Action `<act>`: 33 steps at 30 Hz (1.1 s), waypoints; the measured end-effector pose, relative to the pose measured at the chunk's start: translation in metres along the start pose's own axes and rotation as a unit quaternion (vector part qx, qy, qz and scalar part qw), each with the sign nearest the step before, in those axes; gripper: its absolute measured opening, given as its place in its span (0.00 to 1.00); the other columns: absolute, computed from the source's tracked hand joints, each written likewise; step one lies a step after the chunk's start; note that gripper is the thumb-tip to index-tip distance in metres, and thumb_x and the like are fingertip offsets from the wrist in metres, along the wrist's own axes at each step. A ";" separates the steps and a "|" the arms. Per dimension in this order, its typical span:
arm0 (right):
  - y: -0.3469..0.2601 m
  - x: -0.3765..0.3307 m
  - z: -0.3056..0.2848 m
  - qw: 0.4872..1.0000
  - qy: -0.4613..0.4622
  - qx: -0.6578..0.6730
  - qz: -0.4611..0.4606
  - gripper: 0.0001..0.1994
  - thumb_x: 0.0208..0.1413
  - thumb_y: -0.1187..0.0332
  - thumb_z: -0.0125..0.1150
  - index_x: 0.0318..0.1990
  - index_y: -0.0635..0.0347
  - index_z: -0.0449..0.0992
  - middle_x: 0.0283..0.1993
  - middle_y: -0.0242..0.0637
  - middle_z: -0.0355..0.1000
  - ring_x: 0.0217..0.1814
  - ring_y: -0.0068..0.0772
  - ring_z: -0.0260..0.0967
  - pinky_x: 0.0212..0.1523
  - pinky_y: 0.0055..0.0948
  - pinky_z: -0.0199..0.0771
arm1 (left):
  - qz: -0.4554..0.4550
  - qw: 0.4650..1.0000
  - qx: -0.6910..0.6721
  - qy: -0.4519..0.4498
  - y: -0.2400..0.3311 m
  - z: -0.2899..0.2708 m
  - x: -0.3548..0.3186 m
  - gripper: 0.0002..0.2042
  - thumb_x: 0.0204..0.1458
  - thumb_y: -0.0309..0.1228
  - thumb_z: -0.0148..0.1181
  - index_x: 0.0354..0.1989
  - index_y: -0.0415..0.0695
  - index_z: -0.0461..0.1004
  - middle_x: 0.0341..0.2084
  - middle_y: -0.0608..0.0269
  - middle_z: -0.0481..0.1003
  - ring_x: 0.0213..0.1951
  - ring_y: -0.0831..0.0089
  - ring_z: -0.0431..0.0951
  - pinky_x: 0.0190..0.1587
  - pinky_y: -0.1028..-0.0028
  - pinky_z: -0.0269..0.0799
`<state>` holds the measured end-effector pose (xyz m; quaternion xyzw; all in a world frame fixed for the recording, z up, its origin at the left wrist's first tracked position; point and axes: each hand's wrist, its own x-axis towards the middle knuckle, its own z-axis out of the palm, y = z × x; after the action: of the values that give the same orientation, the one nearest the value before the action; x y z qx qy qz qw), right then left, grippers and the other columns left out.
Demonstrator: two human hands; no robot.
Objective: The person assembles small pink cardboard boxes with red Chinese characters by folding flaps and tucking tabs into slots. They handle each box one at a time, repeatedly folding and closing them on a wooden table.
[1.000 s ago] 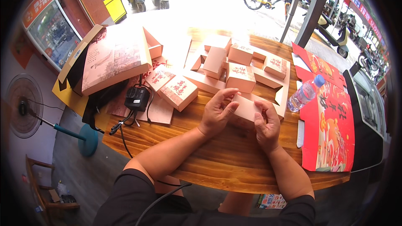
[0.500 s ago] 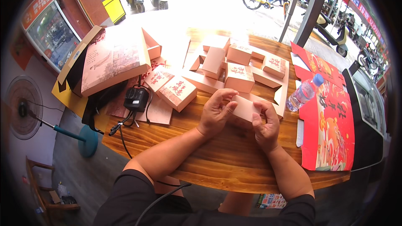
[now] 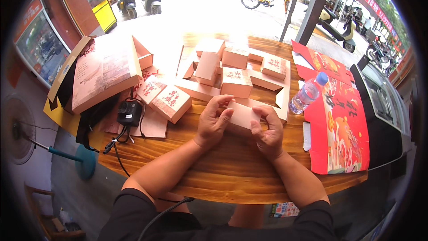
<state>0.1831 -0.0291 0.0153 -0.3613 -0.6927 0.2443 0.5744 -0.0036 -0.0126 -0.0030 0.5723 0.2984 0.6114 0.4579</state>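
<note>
Between my two hands is a small plain pink cardboard box [image 3: 242, 114], held over the wooden table. My left hand [image 3: 212, 122] pinches its left end with thumb and forefinger. At the other end, the fingers and thumb of my right hand [image 3: 269, 135] are closed on its edge. Just beyond my hands lies a shallow pink cardboard tray [image 3: 266, 81]. Several small boxes sit in it, among them a printed box [image 3: 236, 83] and a plain upright-looking one [image 3: 207, 68]. Two more printed boxes [image 3: 172, 102] stand left of my left hand.
A large printed carton [image 3: 107, 73] leans at the left, beside a black adapter [image 3: 129, 113] with cables. Right of the tray stands a water bottle [image 3: 307, 93]. Red printed cardboard sheets [image 3: 343, 129] cover the table's right side. A fan [image 3: 20, 129] stands at far left.
The whole view has shifted, so the table and its things appear further left. Both hands keep their grip on the small box, with only slight finger movement.
</note>
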 end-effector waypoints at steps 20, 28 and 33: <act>-0.007 0.004 -0.002 0.999 -0.006 -0.019 -0.043 0.15 0.51 0.72 0.63 0.47 0.65 0.74 0.43 0.46 0.71 0.44 0.42 0.71 0.48 0.33 0.71 | 0.009 0.999 0.032 -0.016 0.005 -0.003 0.001 0.12 0.63 0.25 0.51 0.54 0.41 0.68 0.46 0.66 0.71 0.43 0.81 0.70 0.48 0.81 0.67; -0.008 0.003 -0.004 0.997 0.001 -0.023 -0.067 0.15 0.51 0.72 0.64 0.46 0.67 0.74 0.45 0.47 0.72 0.47 0.46 0.71 0.51 0.35 0.72 | -0.008 0.999 0.031 -0.019 0.006 0.000 0.000 0.12 0.65 0.28 0.50 0.55 0.39 0.68 0.45 0.63 0.73 0.47 0.78 0.71 0.53 0.78 0.66; -0.004 0.002 -0.003 0.998 0.001 -0.012 -0.054 0.15 0.52 0.71 0.62 0.46 0.67 0.74 0.46 0.48 0.72 0.49 0.46 0.71 0.52 0.36 0.71 | -0.021 0.999 0.024 -0.021 0.003 -0.003 0.001 0.12 0.65 0.29 0.49 0.53 0.38 0.69 0.45 0.63 0.73 0.47 0.77 0.71 0.54 0.77 0.65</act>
<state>0.1853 -0.0307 0.0200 -0.3300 -0.7138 0.2044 0.5830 -0.0068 -0.0123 0.0000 0.5889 0.3155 0.5823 0.4633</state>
